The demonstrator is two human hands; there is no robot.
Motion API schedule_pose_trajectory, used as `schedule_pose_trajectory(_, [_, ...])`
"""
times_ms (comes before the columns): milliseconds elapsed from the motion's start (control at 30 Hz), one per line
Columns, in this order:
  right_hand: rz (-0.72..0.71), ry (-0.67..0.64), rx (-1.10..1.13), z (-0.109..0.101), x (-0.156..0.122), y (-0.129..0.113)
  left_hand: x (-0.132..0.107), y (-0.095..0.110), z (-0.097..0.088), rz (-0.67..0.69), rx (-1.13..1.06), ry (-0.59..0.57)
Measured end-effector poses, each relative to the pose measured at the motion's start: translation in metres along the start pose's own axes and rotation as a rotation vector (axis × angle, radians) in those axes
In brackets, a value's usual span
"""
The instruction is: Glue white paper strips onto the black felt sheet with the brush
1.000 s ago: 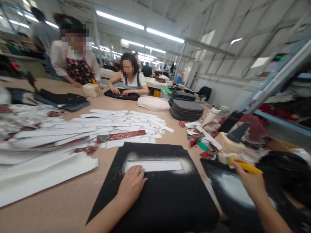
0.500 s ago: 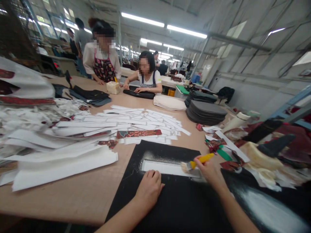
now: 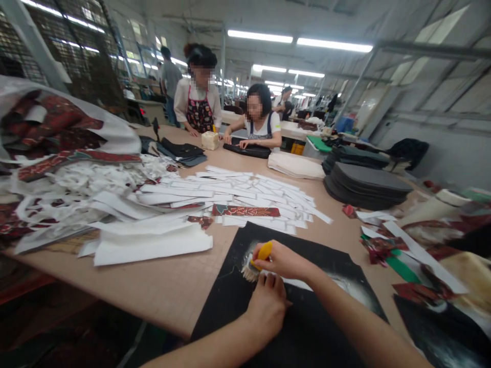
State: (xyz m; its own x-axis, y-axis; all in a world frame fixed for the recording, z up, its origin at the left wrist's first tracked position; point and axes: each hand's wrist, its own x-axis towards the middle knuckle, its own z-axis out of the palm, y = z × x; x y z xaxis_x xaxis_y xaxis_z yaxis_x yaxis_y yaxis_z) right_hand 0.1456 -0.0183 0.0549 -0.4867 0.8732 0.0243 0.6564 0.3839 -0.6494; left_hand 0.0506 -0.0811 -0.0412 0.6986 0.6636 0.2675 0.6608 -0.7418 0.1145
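Note:
A flat paintbrush with a yellow handle (image 3: 264, 251) is gripped in my right hand (image 3: 286, 259). Its pale bristles press down near the left end of a white strip (image 3: 297, 282) lying on a black sheet (image 3: 314, 327). My left hand (image 3: 268, 304) rests on the sheet at the strip's lower edge, fingers bent downward and thumb apart, with nothing seen in its grasp. My right hand and forearm cover much of the strip. Whitish smears mark the black surface around it.
Many white strips (image 3: 245, 191) and a red patterned strip (image 3: 249, 210) cover the table beyond the sheet. White scraps pile at left. Dark grey pads (image 3: 366, 184) are stacked at right beside cloth scraps (image 3: 399, 255). Two people work across the table, near a pale block (image 3: 210, 140).
My right hand has swept the brush leftward from the strip's right end to its left end, beside my left hand. The camera view has turned left.

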Motion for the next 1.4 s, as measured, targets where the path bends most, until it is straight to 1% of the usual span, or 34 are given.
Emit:
schedule_pose_trajectory(33, [-0.011,-0.025,-0.092,-0.002,0.008,0.000,0.000,0.000,0.000,0.005,-0.009,-0.005])
schedule_pose_trajectory(67, [-0.020,0.002,-0.189,-0.004,0.014,0.000,0.000,-0.001,0.000,0.016,-0.018,-0.015])
schedule_pose_trajectory(100, [-0.031,0.056,-0.264,-0.007,0.018,0.001,0.001,-0.001,-0.001,0.024,-0.026,-0.029])
schedule_pose_trajectory(133, [-0.047,0.094,-0.306,-0.009,0.019,0.000,0.001,-0.002,-0.002,0.026,-0.035,-0.043])
schedule_pose_trajectory(167, [-0.065,0.091,-0.323,-0.011,0.020,-0.001,0.002,-0.002,-0.002,0.025,-0.045,-0.052])
schedule_pose_trajectory(200, [-0.068,0.056,-0.326,-0.011,0.020,-0.003,0.002,-0.002,-0.003,0.021,-0.049,-0.056])
schedule_pose_trajectory(267, [-0.021,-0.020,-0.383,-0.009,0.020,-0.006,0.002,-0.002,-0.002,0.016,-0.051,-0.050])
schedule_pose_trajectory(300, [0.017,-0.012,-0.447,-0.007,0.019,-0.007,0.002,-0.002,-0.002,0.016,-0.051,-0.045])
schedule_pose_trajectory(333, [0.050,0.022,-0.502,-0.006,0.019,-0.008,0.002,-0.002,-0.001,0.019,-0.051,-0.040])
schedule_pose_trajectory(400, [0.075,0.082,-0.510,-0.006,0.016,-0.005,0.002,-0.002,-0.001,0.024,-0.046,-0.023])
schedule_pose_trajectory(467, [0.127,0.063,-0.487,-0.009,0.010,0.000,0.001,-0.001,-0.001,0.021,-0.038,0.006])
schedule_pose_trajectory(533, [0.230,0.049,-0.561,-0.013,0.003,0.003,0.000,-0.001,-0.002,0.027,-0.032,0.027])
schedule_pose_trajectory(600, [0.308,0.107,-0.652,-0.014,-0.004,0.002,0.000,-0.001,-0.003,0.042,-0.025,0.029])
schedule_pose_trajectory(667, [0.278,0.169,-0.578,-0.010,-0.010,-0.001,0.000,-0.001,-0.004,0.040,-0.013,0.025])
schedule_pose_trajectory(733, [0.232,0.180,-0.418,-0.005,-0.018,0.002,0.000,-0.001,-0.005,0.025,0.007,0.024])
schedule_pose_trajectory(767, [0.241,0.182,-0.344,-0.006,-0.025,0.008,0.000,-0.001,-0.006,0.025,0.014,0.021])
schedule_pose_trajectory(833, [0.348,0.212,-0.290,-0.015,-0.049,0.028,0.000,-0.001,-0.009,0.045,0.025,0.013])
schedule_pose_trajectory(933, [0.605,0.347,-0.363,-0.046,-0.108,0.062,0.000,-0.002,-0.012,0.081,0.044,0.010])
schedule_pose_trajectory(1000, [0.729,0.445,-0.446,-0.065,-0.149,0.072,0.000,-0.003,-0.013,0.094,0.062,0.017])
schedule_pose_trajectory(1033, [0.774,0.493,-0.484,-0.070,-0.165,0.073,0.000,-0.003,-0.013,0.100,0.070,0.021])
schedule_pose_trajectory(1067, [0.792,0.534,-0.503,-0.071,-0.176,0.073,-0.001,-0.004,-0.012,0.106,0.079,0.026])
schedule_pose_trajectory(1133, [0.738,0.570,-0.469,-0.065,-0.189,0.068,-0.001,-0.005,-0.012,0.118,0.101,0.037])
schedule_pose_trajectory(1200, [0.664,0.575,-0.410,-0.053,-0.192,0.066,0.001,-0.005,-0.011,0.129,0.128,0.040])
schedule_pose_trajectory(1267, [0.653,0.611,-0.410,-0.045,-0.196,0.067,0.003,-0.006,-0.010,0.129,0.146,0.041])
schedule_pose_trajectory(1333, [0.675,0.659,-0.439,-0.041,-0.202,0.069,0.006,-0.006,-0.008,0.131,0.143,0.051])
schedule_pose_trajectory(1400, [0.648,0.642,-0.411,-0.042,-0.210,0.071,0.009,-0.006,-0.006,0.164,0.128,0.075])
